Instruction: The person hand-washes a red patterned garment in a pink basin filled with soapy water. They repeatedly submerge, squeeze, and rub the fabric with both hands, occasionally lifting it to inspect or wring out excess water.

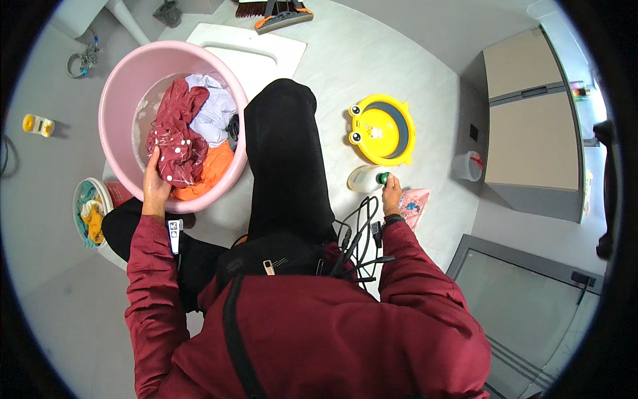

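Observation:
A large pink plastic tub [172, 47] at the left holds water and clothes. My left hand [156, 185] reaches over its near rim and grips the edge of a wet dark red garment with white spots [179, 144]. Beside that garment lie a pale lavender cloth [213, 112], an orange cloth [212, 167] and a bit of dark cloth at the tub's right wall. On the right, my right hand [392, 192] has its fingers around the green cap of a translucent bottle [363, 179], which appears tipped on its side. A pink printed bag [415, 205] lies beside that wrist.
A yellow frog-faced basin [384, 130] sits on the floor beyond the bottle. Black cables [356, 242] hang by my right thigh. A bucket of clothes [105, 199] stands at the left; a white squat-toilet pan [294, 50] and a floor squeegee [284, 21] are at the top.

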`<action>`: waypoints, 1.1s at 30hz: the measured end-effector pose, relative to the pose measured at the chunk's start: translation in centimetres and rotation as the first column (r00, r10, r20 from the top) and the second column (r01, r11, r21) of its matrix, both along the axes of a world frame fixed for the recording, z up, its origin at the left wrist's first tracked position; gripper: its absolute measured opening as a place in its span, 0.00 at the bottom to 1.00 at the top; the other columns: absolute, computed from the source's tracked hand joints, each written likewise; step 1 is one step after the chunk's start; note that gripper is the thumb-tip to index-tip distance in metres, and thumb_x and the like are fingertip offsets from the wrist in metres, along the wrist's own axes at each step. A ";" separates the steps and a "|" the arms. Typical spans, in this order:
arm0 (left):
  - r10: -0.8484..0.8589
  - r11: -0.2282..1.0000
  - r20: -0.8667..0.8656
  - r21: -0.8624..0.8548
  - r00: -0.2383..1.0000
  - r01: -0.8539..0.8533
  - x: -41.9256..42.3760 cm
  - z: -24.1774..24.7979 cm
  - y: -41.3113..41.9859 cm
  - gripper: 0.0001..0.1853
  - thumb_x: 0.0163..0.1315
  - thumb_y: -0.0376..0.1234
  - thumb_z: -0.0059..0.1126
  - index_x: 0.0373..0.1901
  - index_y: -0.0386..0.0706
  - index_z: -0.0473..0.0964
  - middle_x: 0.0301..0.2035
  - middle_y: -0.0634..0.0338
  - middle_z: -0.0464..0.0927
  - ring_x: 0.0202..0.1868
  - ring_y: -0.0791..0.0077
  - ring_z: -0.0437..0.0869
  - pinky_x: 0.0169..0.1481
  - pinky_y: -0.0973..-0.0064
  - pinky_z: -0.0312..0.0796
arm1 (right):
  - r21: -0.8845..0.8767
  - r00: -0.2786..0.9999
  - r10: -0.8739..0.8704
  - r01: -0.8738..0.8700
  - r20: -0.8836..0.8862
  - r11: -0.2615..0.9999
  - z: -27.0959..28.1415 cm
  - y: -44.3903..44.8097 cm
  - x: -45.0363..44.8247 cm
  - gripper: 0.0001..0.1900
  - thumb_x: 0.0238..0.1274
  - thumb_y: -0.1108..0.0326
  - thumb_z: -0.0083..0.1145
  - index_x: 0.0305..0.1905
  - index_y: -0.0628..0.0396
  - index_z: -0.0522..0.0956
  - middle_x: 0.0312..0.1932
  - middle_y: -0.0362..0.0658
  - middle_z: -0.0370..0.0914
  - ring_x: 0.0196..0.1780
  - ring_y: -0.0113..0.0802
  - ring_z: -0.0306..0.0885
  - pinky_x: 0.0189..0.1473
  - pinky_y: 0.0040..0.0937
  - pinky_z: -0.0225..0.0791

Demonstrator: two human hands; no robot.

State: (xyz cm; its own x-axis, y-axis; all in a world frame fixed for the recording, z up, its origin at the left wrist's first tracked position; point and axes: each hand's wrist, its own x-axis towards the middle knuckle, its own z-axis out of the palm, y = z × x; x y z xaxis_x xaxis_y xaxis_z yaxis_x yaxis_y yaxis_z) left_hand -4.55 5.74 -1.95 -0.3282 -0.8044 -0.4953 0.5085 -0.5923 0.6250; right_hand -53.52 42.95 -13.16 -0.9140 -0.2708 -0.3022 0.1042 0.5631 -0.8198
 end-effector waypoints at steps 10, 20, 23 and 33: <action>0.096 0.995 -0.113 0.041 0.989 -0.092 0.0 0.2 -0.1 0.16 0.59 0.36 0.57 0.48 0.42 0.72 0.43 0.55 0.78 0.45 0.65 0.80 0.53 0.63 0.72 | 0.148 0.946 0.310 -0.321 0.090 0.935 -1.1 3.7 -3.3 0.22 0.66 0.50 0.37 0.47 0.58 0.73 0.17 0.41 0.69 0.16 0.31 0.64 0.19 0.29 0.59; 0.043 0.998 -0.310 -0.038 0.950 -0.058 -0.8 3.4 0.7 0.18 0.64 0.41 0.50 0.52 0.41 0.69 0.46 0.54 0.77 0.46 0.64 0.80 0.54 0.64 0.72 | -0.280 0.959 0.283 -0.270 0.005 0.921 18.6 -13.6 -2.7 0.24 0.64 0.41 0.42 0.36 0.52 0.77 0.14 0.28 0.59 0.15 0.16 0.54 0.15 0.16 0.46; 0.015 0.998 -0.341 -0.050 0.940 -0.034 -0.9 3.6 0.7 0.18 0.64 0.42 0.50 0.51 0.42 0.70 0.44 0.55 0.78 0.44 0.66 0.81 0.51 0.65 0.74 | -0.185 0.781 0.593 -0.623 -0.194 0.760 25.3 -25.1 7.1 0.18 0.66 0.50 0.43 0.40 0.52 0.77 0.16 0.32 0.60 0.17 0.20 0.58 0.18 0.21 0.53; 0.192 0.980 -0.365 0.029 0.911 -0.195 -0.1 1.7 1.2 0.16 0.68 0.38 0.43 0.56 0.46 0.66 0.51 0.62 0.72 0.50 0.73 0.75 0.55 0.74 0.70 | 0.548 -0.487 0.595 -0.831 -0.639 -0.092 18.8 -36.3 36.6 0.38 0.56 0.41 0.47 0.62 0.62 0.63 0.66 0.52 0.56 0.70 0.47 0.49 0.69 0.50 0.35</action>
State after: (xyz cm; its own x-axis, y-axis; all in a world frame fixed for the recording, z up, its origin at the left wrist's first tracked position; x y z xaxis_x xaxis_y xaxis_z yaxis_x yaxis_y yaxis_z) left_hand -4.69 6.92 -0.28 -0.3221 -0.8737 -0.3645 0.8056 -0.4552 0.3791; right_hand -16.93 6.67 5.61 0.5897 -0.7600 0.2732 -0.7381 -0.6445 -0.1997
